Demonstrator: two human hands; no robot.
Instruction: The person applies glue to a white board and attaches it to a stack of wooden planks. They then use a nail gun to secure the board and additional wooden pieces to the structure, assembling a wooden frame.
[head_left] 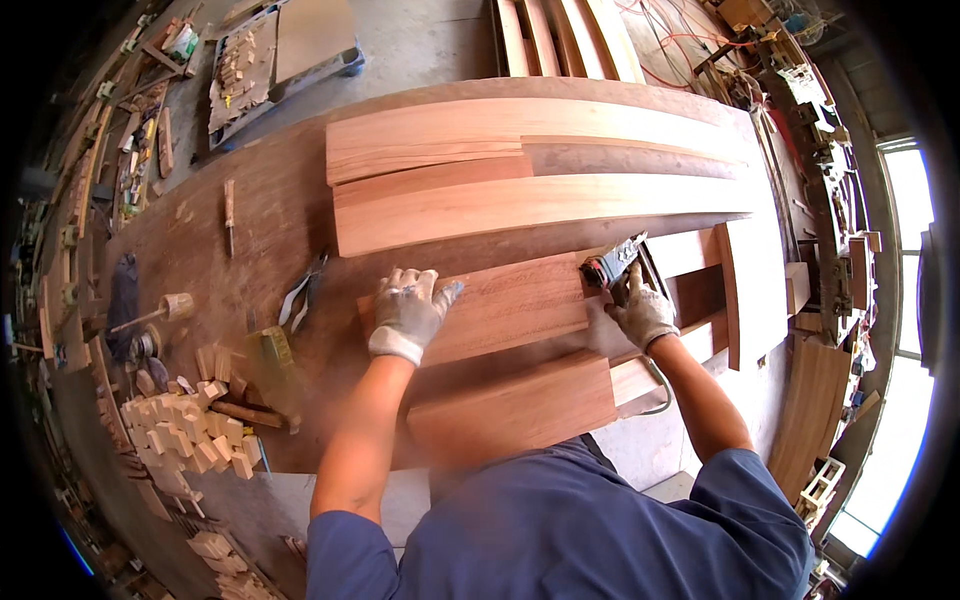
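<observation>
My left hand point(408, 312), in a pale work glove, rests palm down on a reddish wooden board point(520, 300), thumb apart and fingers stretched forward. Nothing is in it. My right hand point(645, 315), gloved too, is closed around a small hand-held power tool point(612, 265) with a dark body and grey metal parts. The tool sits at the board's right end; its exact kind and underside are hidden. A thin hose point(661, 385) trails below my right wrist. Nearer my body lies a thick wooden piece point(515, 405). Pale boards point(540, 205) stretch across the table beyond my hands.
Pliers point(300, 293), a chisel point(230, 215) and a wooden-headed mallet point(175, 306) lie left on the brown table point(200, 260). A heap of small wood blocks point(190, 430) sits near left. An upright wooden crosspiece point(735, 300) stands right. More planks point(565, 40) are beyond.
</observation>
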